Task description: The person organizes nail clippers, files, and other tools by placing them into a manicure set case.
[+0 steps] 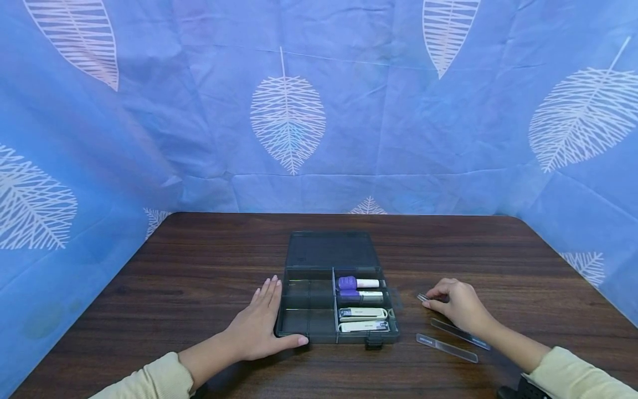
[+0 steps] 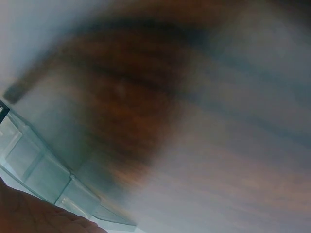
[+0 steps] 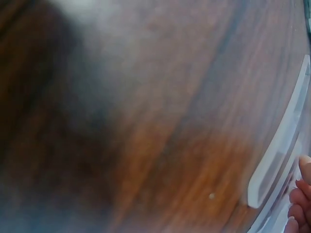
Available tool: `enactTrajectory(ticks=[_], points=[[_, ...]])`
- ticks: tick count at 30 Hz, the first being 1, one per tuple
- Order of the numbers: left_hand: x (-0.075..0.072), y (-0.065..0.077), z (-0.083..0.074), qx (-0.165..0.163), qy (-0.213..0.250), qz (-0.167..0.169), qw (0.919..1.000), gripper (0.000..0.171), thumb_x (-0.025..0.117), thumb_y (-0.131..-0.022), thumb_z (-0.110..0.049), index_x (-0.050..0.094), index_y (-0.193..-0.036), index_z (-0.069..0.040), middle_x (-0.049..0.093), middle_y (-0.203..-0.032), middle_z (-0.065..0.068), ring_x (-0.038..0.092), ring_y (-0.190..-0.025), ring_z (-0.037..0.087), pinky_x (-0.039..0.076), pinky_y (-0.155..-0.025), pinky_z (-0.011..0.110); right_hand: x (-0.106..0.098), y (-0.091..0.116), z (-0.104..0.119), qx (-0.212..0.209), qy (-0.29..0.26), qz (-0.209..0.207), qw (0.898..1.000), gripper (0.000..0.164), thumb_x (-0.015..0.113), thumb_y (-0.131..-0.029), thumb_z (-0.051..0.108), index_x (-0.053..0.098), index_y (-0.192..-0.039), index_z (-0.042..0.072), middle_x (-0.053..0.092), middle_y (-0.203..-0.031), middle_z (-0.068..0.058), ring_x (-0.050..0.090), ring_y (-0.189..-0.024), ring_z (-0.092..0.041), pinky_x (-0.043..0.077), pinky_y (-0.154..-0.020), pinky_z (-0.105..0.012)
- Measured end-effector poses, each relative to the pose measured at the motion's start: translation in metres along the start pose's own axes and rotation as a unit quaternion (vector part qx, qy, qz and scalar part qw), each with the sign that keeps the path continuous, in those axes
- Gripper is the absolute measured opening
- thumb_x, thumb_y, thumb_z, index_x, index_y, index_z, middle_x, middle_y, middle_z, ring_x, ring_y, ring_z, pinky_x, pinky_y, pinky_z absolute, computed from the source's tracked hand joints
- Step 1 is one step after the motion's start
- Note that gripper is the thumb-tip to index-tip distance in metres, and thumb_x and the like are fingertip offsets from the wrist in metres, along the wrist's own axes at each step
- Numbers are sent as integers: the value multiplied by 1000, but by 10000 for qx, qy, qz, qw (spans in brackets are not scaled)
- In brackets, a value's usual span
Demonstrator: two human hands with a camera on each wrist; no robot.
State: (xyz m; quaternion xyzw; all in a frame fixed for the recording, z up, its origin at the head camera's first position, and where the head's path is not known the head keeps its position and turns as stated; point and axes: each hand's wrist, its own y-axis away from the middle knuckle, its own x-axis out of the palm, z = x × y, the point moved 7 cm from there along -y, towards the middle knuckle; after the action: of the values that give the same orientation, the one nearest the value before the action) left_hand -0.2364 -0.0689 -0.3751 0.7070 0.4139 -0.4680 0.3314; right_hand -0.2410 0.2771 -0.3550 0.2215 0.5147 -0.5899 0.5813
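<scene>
A dark see-through plastic organizer box (image 1: 309, 331) lies with its lid (image 1: 331, 249) folded back. My left hand (image 1: 259, 327) rests along its left wall, fingers straight and thumb at the front edge. In the box's right half lie two purple-and-white bottles (image 1: 368, 284) and two white nail clippers (image 1: 363, 314). Right of the box, my right hand (image 1: 461, 305) pinches a small silvery item (image 1: 422, 297) between thumb and fingers; most of it is hidden, so I cannot tell its kind. Two clear nail files (image 1: 447, 348) lie on the table nearest that hand, one partly beneath the wrist.
The dark wood-grain table (image 1: 209, 249) carries all of this. A blue cloth with white leaf prints (image 1: 349, 122) hangs around its back and sides. Some black object (image 1: 523, 388) shows under the right sleeve (image 1: 573, 371). Both wrist views are largely blurred.
</scene>
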Motion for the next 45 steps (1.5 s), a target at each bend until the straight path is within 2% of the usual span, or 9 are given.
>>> enactTrajectory(ticks=[5, 9, 14, 20, 27, 34, 38, 45], points=[[1, 0, 0, 18, -20, 13, 10000, 113, 49, -75, -76, 12, -148, 2, 8, -156, 18, 7, -145, 31, 16, -116, 47, -1, 0, 1, -62, -28, -60, 10000, 6, 76, -70, 6, 71, -71, 9, 60, -70, 8, 48, -60, 3, 43, -53, -19], [0, 0, 0, 37, -47, 23, 10000, 112, 49, -75, -76, 12, -148, 2, 9, -155, 18, 7, -145, 32, 16, -116, 48, -2, 1, 1, 77, -1, -71, 9999, 6, 75, -72, 5, 72, -73, 9, 61, -71, 7, 50, -60, 2, 44, -53, -19], [-1, 1, -1, 54, -113, -4, 9999, 112, 50, -75, -76, 14, -147, 2, 10, -155, 19, 8, -144, 32, 17, -115, 48, -9, -2, 6, 82, -50, -320, 9994, 5, 75, -72, 4, 72, -75, 8, 63, -73, 4, 50, -61, 2, 44, -54, -19], [-1, 1, -2, 36, -128, -14, 9999, 113, 50, -74, -76, 14, -147, 2, 10, -155, 19, 8, -145, 32, 17, -115, 48, -16, -7, 18, -188, -187, -704, 9972, 9, 74, -72, 1, 72, -76, 8, 63, -73, 4, 45, -60, 6, 41, -52, -19], [-2, 1, -1, 26, -122, -12, 9999, 113, 49, -74, -76, 14, -147, 2, 10, -155, 19, 8, -145, 32, 16, -116, 47, -20, -14, 37, -264, -375, -889, 9950, 7, 75, -72, 3, 73, -77, 9, 62, -73, 5, 42, -60, 5, 40, -52, -19], [-3, 1, -2, 42, -152, -24, 9999, 113, 49, -74, -76, 14, -147, 2, 10, -155, 19, 8, -145, 32, 17, -115, 47, -22, -21, 59, -261, -844, -1024, 9908, 8, 74, -73, 3, 73, -79, 9, 65, -75, 2, 45, -62, 5, 43, -54, -19], [-4, 0, -2, 39, -161, -5, 9999, 113, 49, -74, -76, 14, -147, 2, 10, -155, 19, 8, -145, 32, 16, -116, 47, -17, -28, 67, -188, -1132, -971, 9886, 7, 74, -75, 4, 74, -81, 9, 66, -77, 2, 48, -63, 3, 46, -56, -19], [-7, -1, -1, 59, -130, 28, 9999, 113, 49, -74, -76, 14, -147, 2, 10, -155, 19, 8, -145, 32, 16, -116, 47, -3, -39, 88, -143, -1518, -576, 9866, 6, 72, -77, 5, 74, -83, 8, 66, -80, 0, 52, -65, 2, 49, -58, -20]])
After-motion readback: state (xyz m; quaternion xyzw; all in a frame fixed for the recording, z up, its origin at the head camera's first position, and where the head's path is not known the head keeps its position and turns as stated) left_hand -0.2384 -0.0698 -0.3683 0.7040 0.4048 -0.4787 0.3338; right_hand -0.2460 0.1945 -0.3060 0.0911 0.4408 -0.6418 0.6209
